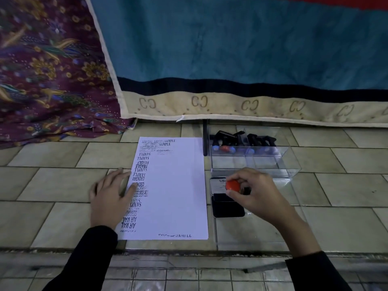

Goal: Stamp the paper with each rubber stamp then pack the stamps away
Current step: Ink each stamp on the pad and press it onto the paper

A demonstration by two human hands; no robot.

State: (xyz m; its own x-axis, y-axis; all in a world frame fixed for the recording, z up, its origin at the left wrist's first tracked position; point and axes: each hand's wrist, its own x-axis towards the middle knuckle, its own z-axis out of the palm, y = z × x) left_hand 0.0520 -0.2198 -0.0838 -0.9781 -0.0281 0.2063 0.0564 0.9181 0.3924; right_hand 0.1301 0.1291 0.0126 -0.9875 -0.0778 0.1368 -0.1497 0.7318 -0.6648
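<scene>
A white sheet of paper (174, 185) lies on the tiled floor, with many black stamp marks down its left side and a few along the top and bottom. My left hand (109, 198) rests flat on the paper's left edge, fingers apart. My right hand (252, 192) pinches a rubber stamp with a red knob (232, 185) directly over the open black ink pad (227, 206), just right of the paper. Whether the stamp touches the pad is hidden by my fingers. A clear plastic box (270, 162) behind the pad holds several black stamps with blue and red knobs.
A clear lid (262, 234) lies flat under and around the ink pad. A teal blanket with a beige border (231, 106) hangs close behind the box and paper. Patterned purple cloth (52, 80) fills the far left. A step edge (189, 254) runs across near me.
</scene>
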